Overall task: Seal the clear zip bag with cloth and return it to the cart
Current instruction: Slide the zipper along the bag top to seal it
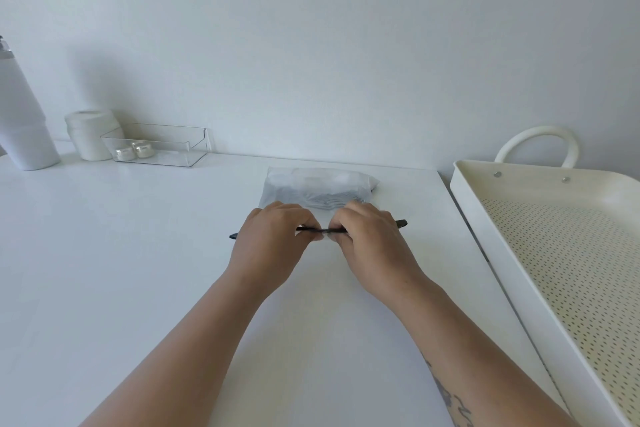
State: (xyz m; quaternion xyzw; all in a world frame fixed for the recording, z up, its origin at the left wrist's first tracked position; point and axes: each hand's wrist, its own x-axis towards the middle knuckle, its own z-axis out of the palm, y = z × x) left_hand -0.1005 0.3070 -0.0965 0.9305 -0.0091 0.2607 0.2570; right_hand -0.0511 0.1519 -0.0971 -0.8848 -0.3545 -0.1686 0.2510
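Observation:
A clear zip bag (318, 189) with folded grey-white cloth inside lies flat on the white table, its black zip strip (320, 229) facing me. My left hand (273, 246) pinches the strip left of its middle. Close beside it, my right hand (372, 243) pinches the strip just right of the middle. The thumbs and fingertips of both hands almost touch. The strip's ends stick out past each hand. The cart's cream perforated tray (485, 218) with a looped handle stands right of the table.
At the back left of the table stand a white tumbler (24, 114), a white jar (90, 133) and a clear plastic bin (159, 146) holding two small silver-lidded pots. The table's right edge (460, 215) runs close along the cart tray.

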